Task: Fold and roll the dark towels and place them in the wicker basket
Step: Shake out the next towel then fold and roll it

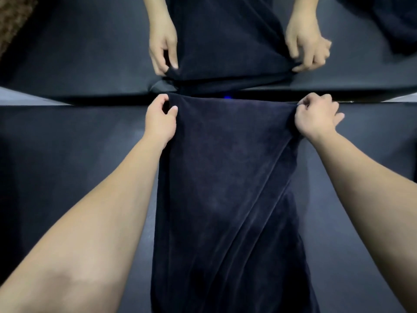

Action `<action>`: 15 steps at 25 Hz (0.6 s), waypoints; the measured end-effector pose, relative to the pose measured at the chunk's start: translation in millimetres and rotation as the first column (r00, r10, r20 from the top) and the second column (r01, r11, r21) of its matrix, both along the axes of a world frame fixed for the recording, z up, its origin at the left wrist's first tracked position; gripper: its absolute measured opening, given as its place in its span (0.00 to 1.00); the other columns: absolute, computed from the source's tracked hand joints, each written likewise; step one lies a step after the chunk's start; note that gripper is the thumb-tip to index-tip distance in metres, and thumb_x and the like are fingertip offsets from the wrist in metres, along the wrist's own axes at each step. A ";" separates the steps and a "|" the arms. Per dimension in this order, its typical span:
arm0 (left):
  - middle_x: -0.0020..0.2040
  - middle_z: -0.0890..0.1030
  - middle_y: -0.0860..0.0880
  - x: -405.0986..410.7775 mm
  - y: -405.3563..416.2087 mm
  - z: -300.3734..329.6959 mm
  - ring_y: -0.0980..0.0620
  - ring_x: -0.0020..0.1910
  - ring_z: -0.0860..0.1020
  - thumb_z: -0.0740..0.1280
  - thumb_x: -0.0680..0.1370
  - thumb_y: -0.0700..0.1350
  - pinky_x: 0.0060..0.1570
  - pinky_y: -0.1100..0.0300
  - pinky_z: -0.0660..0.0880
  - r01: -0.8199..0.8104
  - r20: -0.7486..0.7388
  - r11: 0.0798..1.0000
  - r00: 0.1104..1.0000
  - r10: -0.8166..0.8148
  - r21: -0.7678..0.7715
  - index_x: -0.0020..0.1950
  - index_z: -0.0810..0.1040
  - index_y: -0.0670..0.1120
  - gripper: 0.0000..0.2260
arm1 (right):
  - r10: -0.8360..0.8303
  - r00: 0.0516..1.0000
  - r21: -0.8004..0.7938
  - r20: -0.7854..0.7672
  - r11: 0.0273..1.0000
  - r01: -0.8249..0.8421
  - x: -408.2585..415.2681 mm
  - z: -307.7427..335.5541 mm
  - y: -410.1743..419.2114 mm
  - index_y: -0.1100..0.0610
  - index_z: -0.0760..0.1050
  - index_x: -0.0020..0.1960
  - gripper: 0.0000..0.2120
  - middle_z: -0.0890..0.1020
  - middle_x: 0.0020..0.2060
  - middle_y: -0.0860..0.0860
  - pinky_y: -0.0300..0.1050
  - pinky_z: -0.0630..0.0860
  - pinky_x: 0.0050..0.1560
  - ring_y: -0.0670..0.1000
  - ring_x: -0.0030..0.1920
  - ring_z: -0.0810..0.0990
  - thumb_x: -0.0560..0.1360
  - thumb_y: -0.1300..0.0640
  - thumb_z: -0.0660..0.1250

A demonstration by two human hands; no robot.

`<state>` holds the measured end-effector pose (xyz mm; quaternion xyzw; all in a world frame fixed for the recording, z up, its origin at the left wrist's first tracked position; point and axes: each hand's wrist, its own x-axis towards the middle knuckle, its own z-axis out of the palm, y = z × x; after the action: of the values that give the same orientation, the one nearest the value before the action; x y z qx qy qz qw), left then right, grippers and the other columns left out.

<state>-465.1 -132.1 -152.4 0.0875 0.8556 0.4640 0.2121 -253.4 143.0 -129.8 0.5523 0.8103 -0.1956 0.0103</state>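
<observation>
While we pinch the far corners of the dark towel (225, 177), our left hand (161, 118) has thumb and fingers closed on the left corner and our right hand (316, 116) has its fingers curled round the right corner. The towel runs in a long strip from that far edge back toward us over the dark desk (67, 154), with diagonal creases slanting across its right half. Just beyond the edge we hold stands a mirror (90, 53), which repeats both hands and the cloth. A bit of wicker basket (13, 21) shows in the reflection at the top left. We judge the folding step to be in hand, with nothing rolled yet. Next we should pull the edge taut, smooth the creases and square the strip before rolling.
</observation>
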 end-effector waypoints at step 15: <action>0.67 0.75 0.44 14.6 17.2 -8.3 0.40 0.63 0.75 0.62 0.84 0.46 0.58 0.45 0.72 0.044 -0.271 0.870 0.941 -0.201 -0.492 0.74 0.67 0.50 0.18 | -0.257 0.849 -0.184 -0.462 0.964 0.192 28.2 -12.2 -3.9 0.58 0.71 0.50 0.17 0.79 0.48 0.54 0.52 0.74 0.60 0.53 0.50 0.76 0.83 0.44 0.59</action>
<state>-450.6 -114.8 -160.7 0.1596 0.9587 0.2037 0.1180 -225.2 139.1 -141.9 0.5753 0.7022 -0.3795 -0.1787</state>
